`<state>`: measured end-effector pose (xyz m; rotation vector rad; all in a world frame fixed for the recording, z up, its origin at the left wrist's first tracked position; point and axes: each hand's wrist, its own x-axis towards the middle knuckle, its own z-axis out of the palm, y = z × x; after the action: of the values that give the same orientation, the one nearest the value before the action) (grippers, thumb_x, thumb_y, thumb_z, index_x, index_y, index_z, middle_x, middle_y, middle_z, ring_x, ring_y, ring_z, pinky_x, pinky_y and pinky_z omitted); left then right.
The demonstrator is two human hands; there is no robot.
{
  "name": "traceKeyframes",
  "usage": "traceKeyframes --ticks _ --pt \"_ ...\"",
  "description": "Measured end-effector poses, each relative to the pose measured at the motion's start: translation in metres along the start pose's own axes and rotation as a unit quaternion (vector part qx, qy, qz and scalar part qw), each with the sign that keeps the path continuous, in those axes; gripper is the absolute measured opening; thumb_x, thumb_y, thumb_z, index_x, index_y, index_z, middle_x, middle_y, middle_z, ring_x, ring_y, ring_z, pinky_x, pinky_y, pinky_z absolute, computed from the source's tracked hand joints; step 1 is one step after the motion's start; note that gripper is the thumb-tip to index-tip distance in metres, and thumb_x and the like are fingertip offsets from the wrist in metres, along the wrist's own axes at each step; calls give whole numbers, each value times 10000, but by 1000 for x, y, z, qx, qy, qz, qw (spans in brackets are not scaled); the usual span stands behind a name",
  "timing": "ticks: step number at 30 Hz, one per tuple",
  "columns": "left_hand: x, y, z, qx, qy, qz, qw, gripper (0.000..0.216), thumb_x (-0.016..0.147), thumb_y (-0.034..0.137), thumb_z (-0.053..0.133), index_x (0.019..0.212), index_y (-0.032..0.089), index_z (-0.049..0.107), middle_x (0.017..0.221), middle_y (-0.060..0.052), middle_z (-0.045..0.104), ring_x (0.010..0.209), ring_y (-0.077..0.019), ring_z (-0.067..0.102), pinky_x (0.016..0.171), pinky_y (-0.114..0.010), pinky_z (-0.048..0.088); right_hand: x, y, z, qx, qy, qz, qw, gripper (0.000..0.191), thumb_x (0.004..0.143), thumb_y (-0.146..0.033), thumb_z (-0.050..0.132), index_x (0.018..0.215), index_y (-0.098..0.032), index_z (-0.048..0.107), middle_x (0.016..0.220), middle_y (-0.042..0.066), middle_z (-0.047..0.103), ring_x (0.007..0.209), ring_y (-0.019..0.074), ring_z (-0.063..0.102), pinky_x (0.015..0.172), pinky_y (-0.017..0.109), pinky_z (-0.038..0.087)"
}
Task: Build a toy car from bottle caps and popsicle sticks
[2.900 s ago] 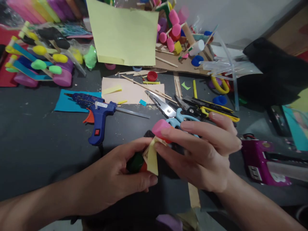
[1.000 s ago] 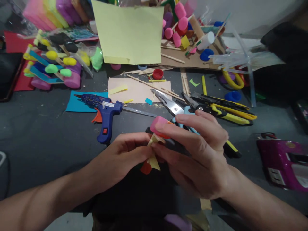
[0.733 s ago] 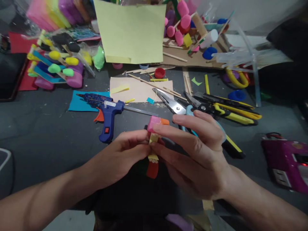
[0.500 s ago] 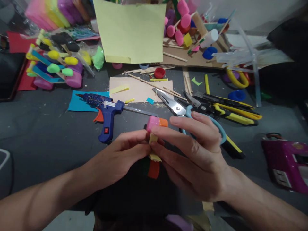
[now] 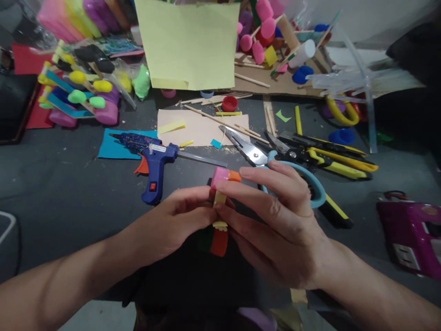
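Both of my hands meet over the dark table (image 5: 58, 193) on a small craft piece (image 5: 220, 202): a pink and orange cap on top, a yellow paper strip round the middle, a red and a green cap below. My left hand (image 5: 172, 225) pinches the strip from the left. From the right, my right hand (image 5: 279, 225) presses thumb and forefinger on the same strip, its other fingers stretched past the pink cap. A blue glue gun (image 5: 151, 158) lies just beyond my left hand. Scissors with light blue handles (image 5: 275, 161) lie behind my right hand.
Yellow-handled cutters (image 5: 327, 156) lie right of the scissors. A pale yellow sheet (image 5: 189, 43) stands at the back, with a tan card (image 5: 203, 128) and wooden sticks before it. Foam-cap models (image 5: 79, 96) sit at left, a purple toy car (image 5: 409, 230) at right.
The paper strip, loose and hanging 2.9 s ago, now sits tight round the piece, which has turned upright with the red cap at the bottom. The view has shifted slightly.
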<state>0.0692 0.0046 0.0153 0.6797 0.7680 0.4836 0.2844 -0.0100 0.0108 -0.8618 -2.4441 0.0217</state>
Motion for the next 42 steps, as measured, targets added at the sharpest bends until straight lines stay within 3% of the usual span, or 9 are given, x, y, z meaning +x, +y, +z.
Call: traceKeyframes --ticks 6,13,18,26,32,42 --pt "2 3 -2 -31 -26 -33 999 254 944 182 622 1108 301 776 967 23 777 892 -86 676 857 -168 499 2 0 -2 15 -15 -9 1000 227 864 -163 598 1067 -203 691 1285 73 683 1336 292 497 1206 550 328" --pt "3 6 -2 -28 -21 -39 999 256 947 161 602 1129 246 761 972 -12 769 858 -100 676 834 -194 503 7 1 -6 82 -15 27 996 268 849 -161 611 1114 -180 647 1286 118 644 1322 332 493 1110 581 435" --pt "3 7 -2 -14 -30 -31 999 221 950 262 637 1136 238 754 871 -2 740 777 -91 655 752 -185 505 8 -2 -7 108 -12 47 993 194 845 -160 605 1029 -210 642 1370 97 588 1383 319 443 1157 557 394" --pt "0 5 1 -9 1 -30 999 181 935 270 665 1076 261 778 929 3 754 847 -89 660 797 -176 499 10 -4 -6 135 -32 56 989 180 818 -154 608 988 -207 634 1415 113 557 1438 334 371 1157 604 369" --pt "0 5 3 -1 11 -38 999 211 944 299 650 1122 261 756 938 -1 731 859 -107 651 768 -194 505 9 -4 -5 138 -32 62 988 171 821 -170 590 979 -224 631 1426 98 559 1445 331 374 1155 621 370" --pt "-2 8 7 93 26 9 995 183 974 291 589 1019 225 754 848 18 662 798 -108 602 764 -213 478 9 -9 -4 92 -22 62 994 153 907 -150 545 942 -235 667 1371 52 603 1413 295 408 1214 586 294"
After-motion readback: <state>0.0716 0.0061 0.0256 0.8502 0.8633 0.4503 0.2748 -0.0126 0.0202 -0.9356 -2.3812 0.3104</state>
